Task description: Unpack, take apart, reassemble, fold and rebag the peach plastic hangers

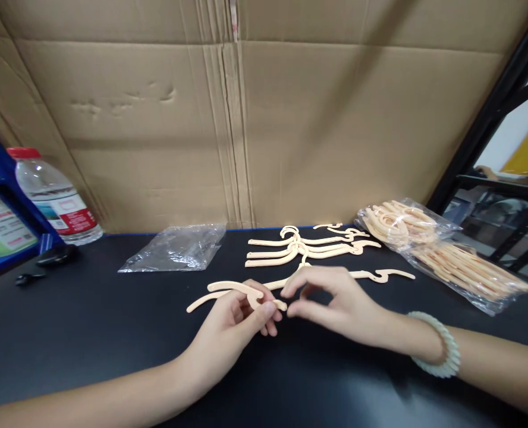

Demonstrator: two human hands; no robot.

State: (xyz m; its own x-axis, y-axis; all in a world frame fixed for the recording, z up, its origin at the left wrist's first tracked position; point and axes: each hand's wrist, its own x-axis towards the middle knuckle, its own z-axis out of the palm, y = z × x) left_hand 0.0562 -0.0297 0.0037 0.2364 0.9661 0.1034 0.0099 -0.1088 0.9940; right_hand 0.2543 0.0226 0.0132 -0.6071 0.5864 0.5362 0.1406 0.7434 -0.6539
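Both forearms come in low over the black table (90, 333), and our hands meet near its middle. Our left hand (235, 324) is curled, thumb and fingers pinched on one cream plastic hanger piece (228, 290), which lies almost flat with its far end on the table. Our right hand (335, 303) is half open beside it, fingertips bent toward the same end, apparently holding nothing; a pale bead bracelet (442, 353) sits on that wrist. Just behind, a small pile of finished hangers (304, 245) lies within easy reach. At right a full bag of hanger parts (442, 252) lies near the table edge; an empty plastic bag (175, 248) and a water bottle (54, 196) stay left. Between them the surface is free, closed behind by a cardboard wall (264, 119).
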